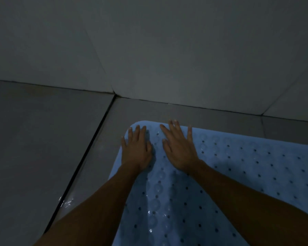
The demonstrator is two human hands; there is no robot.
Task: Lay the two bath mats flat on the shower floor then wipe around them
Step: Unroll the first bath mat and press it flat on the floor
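Bath mat, pale blue and perforated, lies on the shower floor with its rounded corner near the wall; left hand and right hand press that corner, fingers straight and spread, side by side, probably to seat its suction cups.

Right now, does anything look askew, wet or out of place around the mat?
Nothing is damaged. The blue mat lies flat under both the left hand and right hand. A small wet glint sits on the floor by the dark drain channel.
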